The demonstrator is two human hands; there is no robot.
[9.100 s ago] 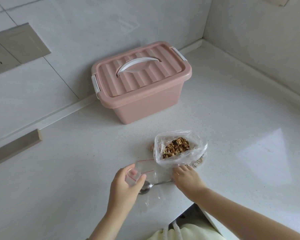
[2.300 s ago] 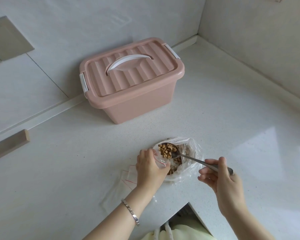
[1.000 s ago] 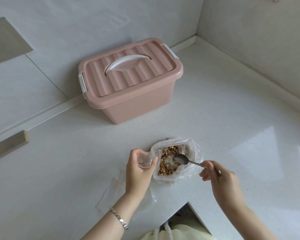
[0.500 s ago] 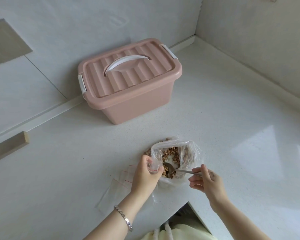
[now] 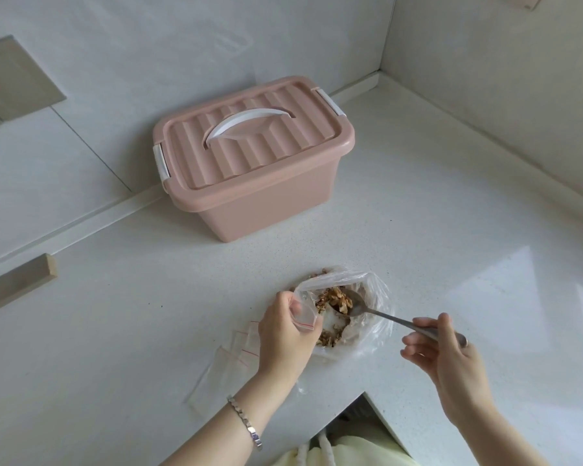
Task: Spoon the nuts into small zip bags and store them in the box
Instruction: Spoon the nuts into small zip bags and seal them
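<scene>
Nuts (image 5: 334,299): in open clear bag (image 5: 381,297), near front edge of counter (image 5: 418,230).
Spoon (image 5: 377,313): bowl among nuts, handle pinched by right hand (image 5: 451,351).
Small zip bag (image 5: 303,316): pinched by left hand (image 5: 283,334), at clear bag's rim.
Spare zip bags (image 5: 229,358): flat, just left.
Box (image 5: 253,156): lid closed, by wall; bare counter between.

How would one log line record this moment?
left hand: holds small zip bag | right hand: holds spoon in nuts of large bag | pink box: lid on
</scene>
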